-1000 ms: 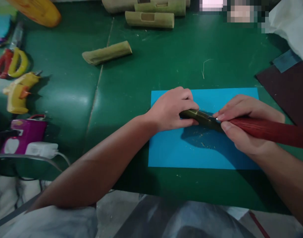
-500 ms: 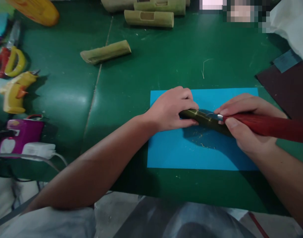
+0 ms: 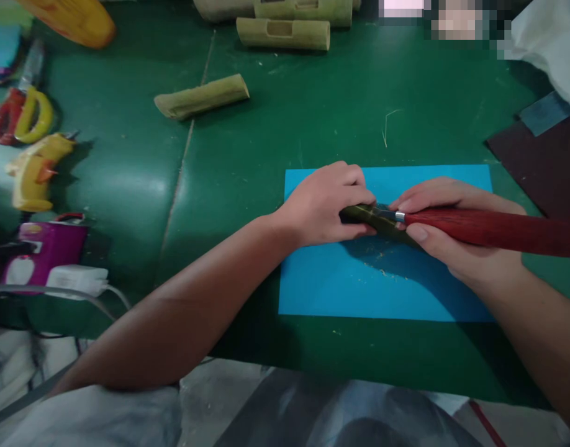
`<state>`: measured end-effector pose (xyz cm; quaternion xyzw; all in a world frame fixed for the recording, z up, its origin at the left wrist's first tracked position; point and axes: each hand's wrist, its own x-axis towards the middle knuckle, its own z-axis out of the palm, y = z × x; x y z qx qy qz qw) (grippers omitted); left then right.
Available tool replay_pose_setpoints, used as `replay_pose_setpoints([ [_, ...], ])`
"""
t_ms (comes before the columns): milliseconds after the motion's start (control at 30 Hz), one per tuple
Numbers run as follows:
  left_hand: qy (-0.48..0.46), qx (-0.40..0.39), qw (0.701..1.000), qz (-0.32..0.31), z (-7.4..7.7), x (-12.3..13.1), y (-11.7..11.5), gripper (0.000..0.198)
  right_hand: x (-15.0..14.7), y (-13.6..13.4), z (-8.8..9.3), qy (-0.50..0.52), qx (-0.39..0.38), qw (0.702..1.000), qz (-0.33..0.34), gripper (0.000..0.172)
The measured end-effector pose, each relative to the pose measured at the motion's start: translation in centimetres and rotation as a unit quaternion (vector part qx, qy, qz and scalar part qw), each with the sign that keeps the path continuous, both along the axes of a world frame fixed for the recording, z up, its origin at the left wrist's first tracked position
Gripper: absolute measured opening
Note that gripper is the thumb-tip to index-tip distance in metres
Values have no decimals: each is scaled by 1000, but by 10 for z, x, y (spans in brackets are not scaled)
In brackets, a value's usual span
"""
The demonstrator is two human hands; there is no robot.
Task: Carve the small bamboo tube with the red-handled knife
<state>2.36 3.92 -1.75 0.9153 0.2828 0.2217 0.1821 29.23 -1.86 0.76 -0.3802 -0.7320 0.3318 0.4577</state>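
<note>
A dark green bamboo piece (image 3: 397,231) lies over a blue sheet (image 3: 331,282) on the green table. Its left end is inside the grip of my left hand (image 3: 329,205), fingers above and thumb below. My right hand (image 3: 466,230) is closed round a carving tool (image 3: 494,231) with a red wooden handle and a metal ferrule. The tool's blade points left and meets the top of the bamboo, close to my left fingertips; its very tip is hard to make out. Small shavings (image 3: 382,271) are scattered on the sheet below.
A loose bamboo piece (image 3: 203,97) lies beyond my left forearm, with cut bamboo tubes (image 3: 285,35) at the back. Scissors (image 3: 28,115), a yellow glue gun (image 3: 38,174) and a purple box (image 3: 52,251) with cables line the left. Dark sheets (image 3: 541,155) lie right.
My right hand and the red-handled tool have moved left along the bamboo, nearer my left fingers. My left hand keeps its grip. The whole view has shifted slightly.
</note>
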Motion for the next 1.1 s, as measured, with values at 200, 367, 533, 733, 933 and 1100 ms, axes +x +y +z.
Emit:
replay_pose_setpoints([
  [200, 6, -7, 1000, 6, 4, 0, -1, 24, -2, 1, 2, 4, 6, 1000, -1, 14],
  [367, 2, -4, 1000, -1, 4, 0, -1, 24, -2, 2, 4, -3, 2, 1000, 10, 17],
  [533, 2, -11, 1000, 3, 3, 0, -1, 24, -1, 4, 2, -14, 11, 1000, 15, 17],
  [733, 1, -12, 1000, 0, 3, 1, 0, 26, -5, 6, -4, -15, 54, 998, 18, 21],
  [933, -29, -4, 1000, -8, -1, 0, 2, 28, -12, 2, -2, 10, 78, 997, 13, 17],
  [1100, -6, -25, 1000, 7, 2, -1, 1, 27, -10, 1, 1, 37, 76, 996, -8, 14],
])
